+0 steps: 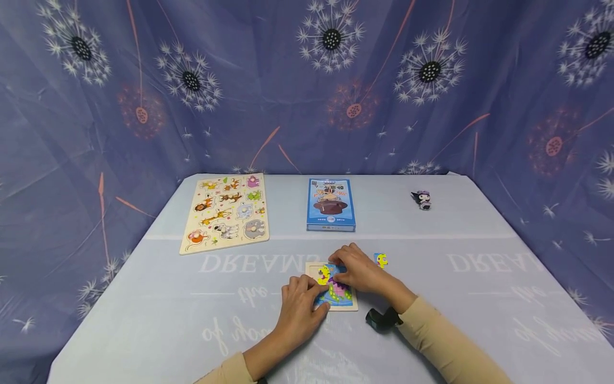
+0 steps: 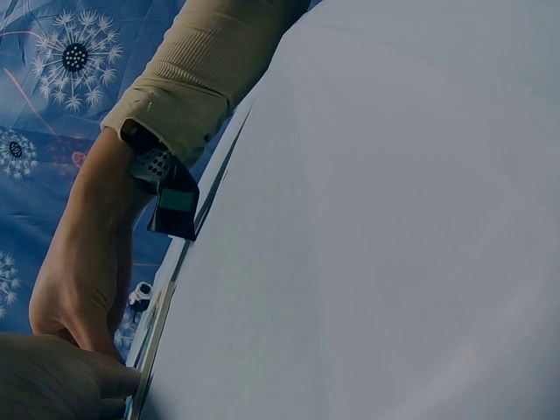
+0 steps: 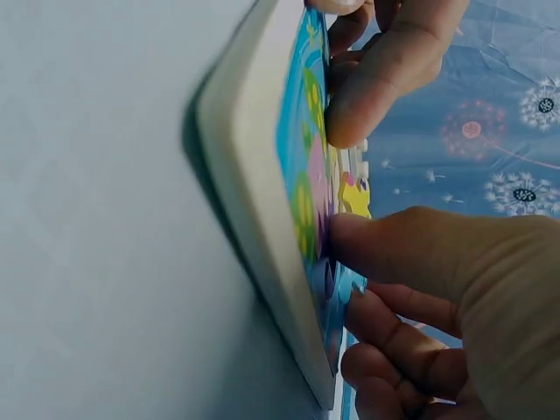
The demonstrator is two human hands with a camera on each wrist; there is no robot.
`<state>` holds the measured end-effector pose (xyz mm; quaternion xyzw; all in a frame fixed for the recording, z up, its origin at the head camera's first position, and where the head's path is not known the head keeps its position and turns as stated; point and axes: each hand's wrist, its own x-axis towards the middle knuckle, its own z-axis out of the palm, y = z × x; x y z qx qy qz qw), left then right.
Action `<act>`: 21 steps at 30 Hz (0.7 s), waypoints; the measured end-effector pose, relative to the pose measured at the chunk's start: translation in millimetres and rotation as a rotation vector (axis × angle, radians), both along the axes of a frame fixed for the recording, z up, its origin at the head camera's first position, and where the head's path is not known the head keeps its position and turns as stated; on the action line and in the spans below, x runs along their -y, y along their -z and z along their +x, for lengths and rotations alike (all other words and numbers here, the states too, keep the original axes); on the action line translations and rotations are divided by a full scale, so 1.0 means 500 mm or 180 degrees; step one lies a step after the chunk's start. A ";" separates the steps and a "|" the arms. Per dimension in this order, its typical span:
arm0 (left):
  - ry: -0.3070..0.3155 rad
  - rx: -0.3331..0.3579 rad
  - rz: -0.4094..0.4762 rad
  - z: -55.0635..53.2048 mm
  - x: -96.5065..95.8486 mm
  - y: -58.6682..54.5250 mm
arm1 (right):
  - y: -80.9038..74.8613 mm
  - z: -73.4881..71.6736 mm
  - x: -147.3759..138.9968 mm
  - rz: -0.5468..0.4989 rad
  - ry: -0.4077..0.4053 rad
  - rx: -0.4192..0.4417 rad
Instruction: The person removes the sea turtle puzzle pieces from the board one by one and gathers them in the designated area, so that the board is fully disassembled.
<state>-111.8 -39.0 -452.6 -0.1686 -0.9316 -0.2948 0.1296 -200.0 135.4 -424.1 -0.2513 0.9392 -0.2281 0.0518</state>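
Note:
A small jigsaw puzzle board (image 1: 354,308) with a pale wooden frame lies mid-table and shows a yellow, green and purple picture on blue. My left hand (image 1: 299,306) rests at its left side, thumb and forefinger touching the picture. From the right, my right hand (image 1: 358,269) reaches over the upper part. Its thumb (image 3: 385,249) and bent fingers pinch a blue puzzle piece (image 3: 344,284) at the picture, partly hidden by the fingers. A loose blue-and-yellow puzzle piece (image 1: 381,260) lies just beyond the right hand. The left wrist view shows the board (image 2: 156,337) edge-on.
A wooden animal peg puzzle (image 1: 225,213) lies at the back left. Behind the board is a blue box (image 1: 331,205), and a small black-and-purple figurine (image 1: 422,199) stands at the back right. A dandelion-patterned curtain (image 1: 268,80) hangs behind the table.

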 end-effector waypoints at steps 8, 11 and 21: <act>-0.0003 -0.0047 0.0003 0.001 0.000 0.001 | 0.006 0.004 0.002 0.0002 0.0012 -0.0064; -0.0009 -0.0054 -0.0023 0.001 0.000 0.001 | 0.010 0.002 -0.001 0.0003 -0.0056 -0.0117; -0.0015 -0.0047 -0.0039 0.001 0.001 0.000 | 0.017 -0.003 -0.014 -0.0042 -0.0285 -0.0463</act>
